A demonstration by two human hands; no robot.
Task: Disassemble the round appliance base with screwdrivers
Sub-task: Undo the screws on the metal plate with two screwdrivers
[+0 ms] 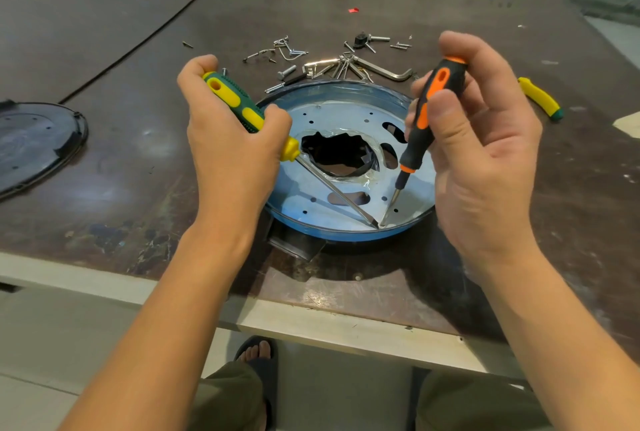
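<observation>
The round appliance base, a blue-rimmed metal dish with a jagged central hole, lies near the table's front edge. My left hand grips a green-and-yellow screwdriver whose long shaft slants down to the dish's near rim. My right hand holds an orange-and-black screwdriver almost upright between thumb and fingers. Both tips meet at the same spot by the front rim, around a small screw that is hard to make out.
Loose screws, bolts and hex keys lie scattered just behind the base. A black round cover sits at the left. Another yellow-and-green tool lies at the right. The table's front edge runs close below the base.
</observation>
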